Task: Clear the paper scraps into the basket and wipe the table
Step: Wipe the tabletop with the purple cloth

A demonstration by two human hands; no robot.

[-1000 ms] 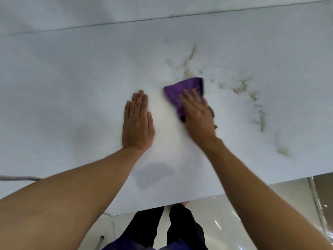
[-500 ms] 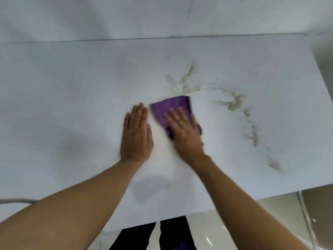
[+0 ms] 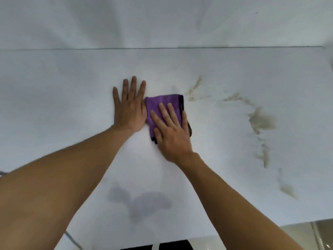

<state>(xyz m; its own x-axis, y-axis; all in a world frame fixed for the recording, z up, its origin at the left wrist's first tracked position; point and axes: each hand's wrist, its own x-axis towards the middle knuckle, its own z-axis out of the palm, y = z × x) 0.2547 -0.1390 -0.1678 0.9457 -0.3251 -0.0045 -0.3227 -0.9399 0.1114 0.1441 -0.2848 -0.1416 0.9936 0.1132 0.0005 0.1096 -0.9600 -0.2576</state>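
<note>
Two bare hands lie flat on the white marble table, side by side near its middle. The left hand is spread palm-down with straight fingers pointing away from the person, holding nothing — it simply rests on the surface. The right hand presses down on a purple cloth with its fingers extended and slightly angled to the left; the fingers are not curled round the cloth but lie straight on top of it. The cloth is folded into a rough rectangle with a dark edge along its right side. Its long axis runs from the near edge of the table toward the far edge, tilted a little, and its far end shows beyond the fingertips. Its left edge touches the side of the left hand. To the right of the cloth, well apart, tan veins trail across the marble — and a grey patch lies on the table nearer the person, between the two forearms.
</note>
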